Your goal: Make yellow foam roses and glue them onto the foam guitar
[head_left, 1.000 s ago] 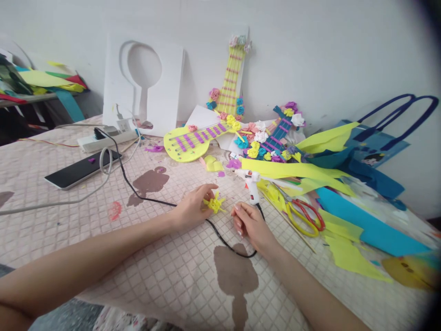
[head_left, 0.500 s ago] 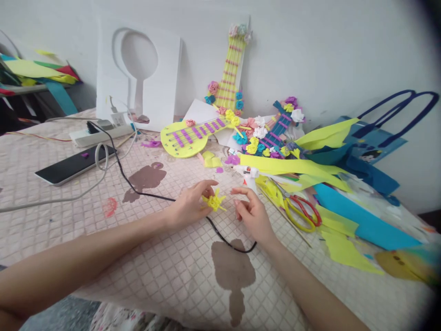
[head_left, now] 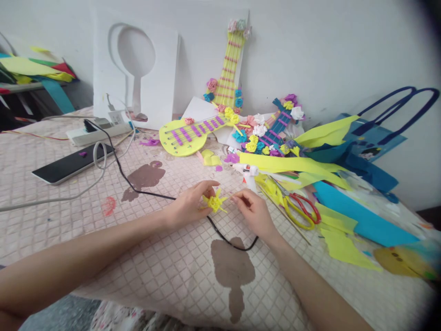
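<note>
Yellow, spiky and flower-like, one small craft piece (head_left: 215, 202) sat at the centre of the frame, gripped between the thumb and fingers of the left hand (head_left: 188, 206). Just beside it, the right hand (head_left: 254, 212) had its thumb and forefinger closed together near a spike's tip; whether they pinched anything could not be told. Beneath lay one pale quilted cloth (head_left: 172, 271), with one black cord (head_left: 227, 241) curving below the hands. Right of centre were one white glue gun (head_left: 248, 176), one thin stick (head_left: 295, 226) and scissors (head_left: 303, 211) with red and yellow handles. One dark flat device (head_left: 70, 164) lay at left, in front of one white power strip (head_left: 98, 133). Farther back were three guitar-shaped crafts: one yellow with purple bars (head_left: 184, 140), one blue (head_left: 275, 131) and one yellow, upright (head_left: 227, 76) at upper centre. One blue bag (head_left: 374, 142) with two handles stood at right, and one white board (head_left: 163, 73) with a keyhole-shaped cutout at upper left. Half a second earlier, the right thumb and forefinger were parted; the left grip was unchanged, and the background sat slightly lower in the frame.
</note>
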`<state>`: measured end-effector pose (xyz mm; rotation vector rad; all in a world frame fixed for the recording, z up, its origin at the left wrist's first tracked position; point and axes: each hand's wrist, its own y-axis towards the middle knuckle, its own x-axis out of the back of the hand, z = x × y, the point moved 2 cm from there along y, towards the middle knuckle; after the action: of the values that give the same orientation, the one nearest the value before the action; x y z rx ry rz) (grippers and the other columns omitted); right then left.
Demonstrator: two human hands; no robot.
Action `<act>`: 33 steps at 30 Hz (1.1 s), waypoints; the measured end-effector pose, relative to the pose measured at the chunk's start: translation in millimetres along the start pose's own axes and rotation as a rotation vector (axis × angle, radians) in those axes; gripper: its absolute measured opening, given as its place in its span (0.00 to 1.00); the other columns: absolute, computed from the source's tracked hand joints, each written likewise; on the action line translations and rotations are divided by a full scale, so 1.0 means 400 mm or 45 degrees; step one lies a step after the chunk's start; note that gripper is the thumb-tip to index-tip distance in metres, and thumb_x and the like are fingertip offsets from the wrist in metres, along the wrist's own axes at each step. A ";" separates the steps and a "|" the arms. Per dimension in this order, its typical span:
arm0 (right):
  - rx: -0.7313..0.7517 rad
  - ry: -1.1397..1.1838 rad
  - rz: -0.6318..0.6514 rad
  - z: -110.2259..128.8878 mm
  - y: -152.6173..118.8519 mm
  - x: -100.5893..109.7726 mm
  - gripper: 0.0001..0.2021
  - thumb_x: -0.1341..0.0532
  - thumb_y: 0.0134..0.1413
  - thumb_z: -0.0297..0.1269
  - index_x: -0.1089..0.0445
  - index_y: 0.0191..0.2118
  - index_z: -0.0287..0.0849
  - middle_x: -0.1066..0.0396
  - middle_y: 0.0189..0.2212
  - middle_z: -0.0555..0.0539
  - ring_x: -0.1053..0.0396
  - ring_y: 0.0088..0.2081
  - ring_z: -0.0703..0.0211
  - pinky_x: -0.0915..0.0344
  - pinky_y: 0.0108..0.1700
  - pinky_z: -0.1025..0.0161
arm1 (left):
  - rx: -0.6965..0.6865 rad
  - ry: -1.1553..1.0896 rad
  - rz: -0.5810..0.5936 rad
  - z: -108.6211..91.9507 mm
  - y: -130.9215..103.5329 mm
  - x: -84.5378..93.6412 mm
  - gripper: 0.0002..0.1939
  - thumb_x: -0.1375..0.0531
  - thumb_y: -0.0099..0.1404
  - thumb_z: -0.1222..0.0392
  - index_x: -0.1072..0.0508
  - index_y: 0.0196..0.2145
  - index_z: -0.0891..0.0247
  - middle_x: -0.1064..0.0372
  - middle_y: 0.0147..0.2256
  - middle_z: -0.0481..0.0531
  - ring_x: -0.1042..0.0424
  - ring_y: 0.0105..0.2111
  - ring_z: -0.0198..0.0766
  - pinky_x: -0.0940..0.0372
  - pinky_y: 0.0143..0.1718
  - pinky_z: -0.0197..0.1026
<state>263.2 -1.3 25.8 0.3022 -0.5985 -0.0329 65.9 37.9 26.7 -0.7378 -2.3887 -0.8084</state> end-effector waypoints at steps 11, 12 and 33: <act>-0.278 1.114 0.085 0.028 -0.013 -0.010 0.08 0.43 0.56 0.45 0.36 0.31 0.47 0.45 0.16 0.58 0.43 0.19 0.68 0.35 0.30 0.64 | 0.016 0.015 -0.004 0.011 0.001 -0.003 0.30 0.43 0.54 0.72 0.44 0.53 0.60 0.34 0.39 0.49 0.32 0.40 0.35 0.35 0.43 0.40; -0.313 1.104 0.076 0.027 -0.014 -0.008 0.09 0.42 0.56 0.45 0.37 0.31 0.47 0.49 0.15 0.59 0.48 0.17 0.69 0.38 0.25 0.67 | 0.016 0.023 -0.012 0.015 0.002 -0.002 0.30 0.43 0.54 0.71 0.44 0.53 0.60 0.34 0.39 0.49 0.32 0.40 0.35 0.35 0.44 0.40; -0.188 0.150 0.241 -0.020 -0.015 -0.023 0.13 0.45 0.57 0.46 0.29 0.37 0.45 0.32 0.24 0.51 0.39 0.23 0.63 0.42 0.25 0.65 | 0.025 -0.020 -0.012 -0.003 -0.002 0.006 0.28 0.43 0.55 0.68 0.44 0.53 0.59 0.34 0.39 0.50 0.31 0.40 0.37 0.35 0.43 0.43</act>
<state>260.5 -3.9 12.7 0.1024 -0.5029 0.1217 64.2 37.3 28.8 -0.7285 -2.4125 -0.7845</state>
